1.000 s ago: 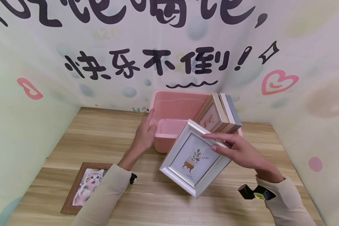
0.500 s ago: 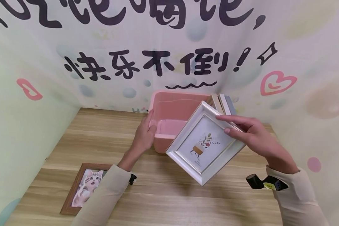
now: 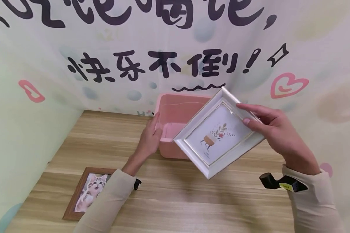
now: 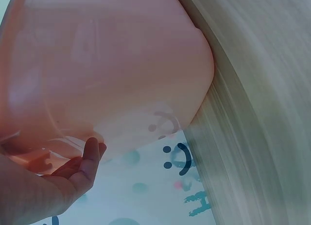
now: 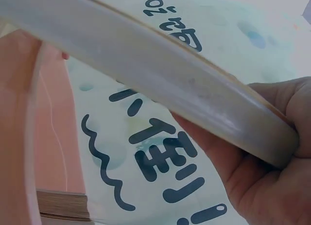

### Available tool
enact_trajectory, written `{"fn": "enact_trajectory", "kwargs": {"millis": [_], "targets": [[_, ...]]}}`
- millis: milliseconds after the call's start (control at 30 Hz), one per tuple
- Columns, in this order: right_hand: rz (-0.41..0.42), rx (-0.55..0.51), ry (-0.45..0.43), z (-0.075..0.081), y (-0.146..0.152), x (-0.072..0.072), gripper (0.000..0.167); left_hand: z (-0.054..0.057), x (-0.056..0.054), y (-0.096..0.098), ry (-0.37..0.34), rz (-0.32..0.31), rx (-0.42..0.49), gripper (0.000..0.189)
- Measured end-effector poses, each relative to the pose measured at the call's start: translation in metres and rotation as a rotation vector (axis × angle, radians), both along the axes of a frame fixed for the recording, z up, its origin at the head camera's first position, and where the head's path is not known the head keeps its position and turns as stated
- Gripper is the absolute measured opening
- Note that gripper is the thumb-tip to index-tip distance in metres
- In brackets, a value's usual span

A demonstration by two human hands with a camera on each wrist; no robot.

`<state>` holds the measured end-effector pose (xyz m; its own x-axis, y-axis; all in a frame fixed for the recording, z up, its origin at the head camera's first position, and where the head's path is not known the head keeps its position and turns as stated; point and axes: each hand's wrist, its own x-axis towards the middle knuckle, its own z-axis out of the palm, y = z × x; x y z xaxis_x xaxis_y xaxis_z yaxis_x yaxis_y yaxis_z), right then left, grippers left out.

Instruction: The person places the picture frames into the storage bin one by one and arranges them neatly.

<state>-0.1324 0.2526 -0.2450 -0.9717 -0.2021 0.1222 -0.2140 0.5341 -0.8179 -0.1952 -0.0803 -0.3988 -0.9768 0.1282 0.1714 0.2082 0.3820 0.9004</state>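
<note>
My right hand (image 3: 275, 131) pinches a silver-white picture frame (image 3: 218, 139) by its upper right side, thumb on the front. The frame hangs tilted in the air, its plant print facing up toward me, and overlaps the right part of a pink plastic bin (image 3: 180, 106). Seen from the right wrist, the same picture frame (image 5: 160, 72) shows its pale edge, with the hand (image 5: 272, 186) around one end. My left hand (image 3: 148, 137) grips the bin's left rim; from the left wrist, fingers (image 4: 90, 159) lie along the bin wall (image 4: 121, 79).
A brown picture frame (image 3: 77, 194) with a kitten print lies at front left, partly hidden by the left sleeve. Brown frame edges (image 5: 63, 205) show inside the bin in the right wrist view. The wooden table (image 3: 163, 200) meets a printed wall sheet (image 3: 119, 94) behind the bin.
My right hand has lifted the silver-white picture frame up and to the right, and it now covers the items in the bin's right side. The left hand stays on the rim.
</note>
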Motion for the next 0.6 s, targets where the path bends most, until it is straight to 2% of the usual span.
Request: {"fn": "enact_trajectory", "kwargs": {"millis": [267, 500, 600], "targets": [[-0.063, -0.089, 0.072, 0.006, 0.003, -0.012, 0.047, 0.001, -0.001, 0.0, 0.011, 0.017, -0.023, 0.062], [0.021, -0.494, 0.017, 0.008, 0.003, -0.021, 0.046, 0.0, -0.001, 0.0, 0.013, 0.021, -0.028, 0.062], [0.0, -0.534, 0.008, 0.011, 0.001, -0.024, 0.047, -0.001, -0.001, 0.001, 0.016, 0.018, -0.03, 0.062]]}}
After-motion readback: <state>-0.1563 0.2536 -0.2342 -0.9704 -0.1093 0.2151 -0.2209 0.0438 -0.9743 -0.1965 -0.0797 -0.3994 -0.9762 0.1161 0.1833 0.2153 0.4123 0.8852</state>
